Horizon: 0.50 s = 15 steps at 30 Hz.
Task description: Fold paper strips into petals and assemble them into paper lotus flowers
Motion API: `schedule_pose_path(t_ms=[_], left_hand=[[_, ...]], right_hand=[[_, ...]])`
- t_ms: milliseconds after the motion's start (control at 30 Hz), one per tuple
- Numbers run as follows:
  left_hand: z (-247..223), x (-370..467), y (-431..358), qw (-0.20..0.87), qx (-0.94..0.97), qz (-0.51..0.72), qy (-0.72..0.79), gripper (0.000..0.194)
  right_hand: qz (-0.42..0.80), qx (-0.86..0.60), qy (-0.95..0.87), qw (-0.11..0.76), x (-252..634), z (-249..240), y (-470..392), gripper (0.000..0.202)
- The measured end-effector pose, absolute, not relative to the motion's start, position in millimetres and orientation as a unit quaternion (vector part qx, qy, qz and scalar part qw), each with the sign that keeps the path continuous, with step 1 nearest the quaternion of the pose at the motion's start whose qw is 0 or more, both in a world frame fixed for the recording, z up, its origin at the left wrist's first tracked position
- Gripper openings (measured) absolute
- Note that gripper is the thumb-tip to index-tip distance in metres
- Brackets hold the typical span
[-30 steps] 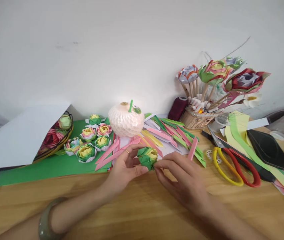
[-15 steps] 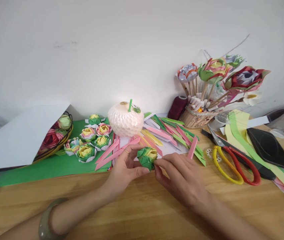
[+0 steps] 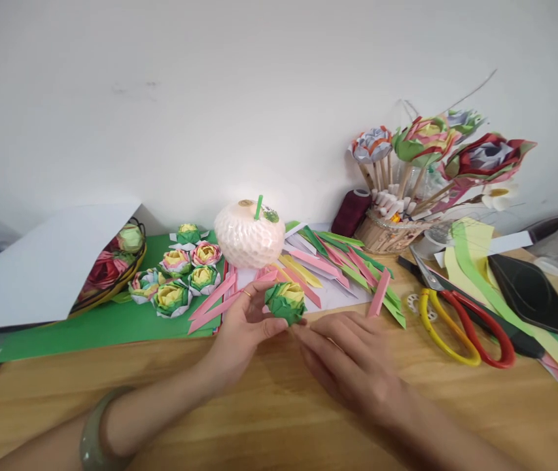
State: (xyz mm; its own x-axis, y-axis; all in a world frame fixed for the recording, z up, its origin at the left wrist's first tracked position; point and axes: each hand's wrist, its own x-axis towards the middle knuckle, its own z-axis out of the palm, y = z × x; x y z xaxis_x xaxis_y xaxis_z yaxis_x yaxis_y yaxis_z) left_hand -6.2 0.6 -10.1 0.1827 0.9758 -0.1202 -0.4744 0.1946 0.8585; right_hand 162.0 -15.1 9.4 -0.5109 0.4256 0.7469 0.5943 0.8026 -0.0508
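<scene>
A small paper flower point(image 3: 286, 302), with yellow petals inside and green ones outside, is held upright above the table's front part. My left hand point(image 3: 245, 320) grips it from the left, thumb low on its side and fingers behind. At the flower's base on the right, the fingertips of my right hand point(image 3: 352, 350) are pinched together against it; exactly what lies between them is partly hidden. Folded paper strips point(image 3: 325, 265) in pink, green, yellow and white lie just behind both hands. Several finished paper flowers point(image 3: 173, 296) sit on green paper point(image 3: 77, 330) to the left.
Behind the hands stands a white textured pot with a green straw point(image 3: 249, 239). Scissors point(image 3: 460, 320), a dark phone-like slab point(image 3: 536, 294) and paper strips lie right. A basket of flowers on sticks point(image 3: 389, 232) and a maroon thread spool point(image 3: 352, 212) stand by the wall.
The paper flower has turned more upright and shifted slightly left, showing more of its yellow centre. My right fingertips have slid left and lower, under its base.
</scene>
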Motion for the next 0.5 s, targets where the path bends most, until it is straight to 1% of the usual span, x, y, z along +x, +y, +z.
schedule_pose_path(t_ms=[167,233,333,500], left_hand=[[-9.5,-7.7,-0.5,0.703,0.368,0.512,0.33,0.043],[-9.4,-8.2,-1.3,0.712,0.374,0.498,0.324,0.044],[-9.6,-8.4,-1.8,0.711,0.374,0.494,0.331,0.044],[-10.4,-8.5,-1.2,0.704,0.381,0.502,0.327,0.044]], right_hand=[[0.112,-0.381,-0.769,0.5,161.8,17.9,-10.2,0.013],[0.19,-0.406,-0.743,0.498,162.0,21.0,-8.4,0.009],[0.277,-0.423,-0.726,0.467,161.3,22.1,-7.4,0.012],[0.345,-0.436,-0.708,0.436,160.1,19.6,-7.7,0.015]])
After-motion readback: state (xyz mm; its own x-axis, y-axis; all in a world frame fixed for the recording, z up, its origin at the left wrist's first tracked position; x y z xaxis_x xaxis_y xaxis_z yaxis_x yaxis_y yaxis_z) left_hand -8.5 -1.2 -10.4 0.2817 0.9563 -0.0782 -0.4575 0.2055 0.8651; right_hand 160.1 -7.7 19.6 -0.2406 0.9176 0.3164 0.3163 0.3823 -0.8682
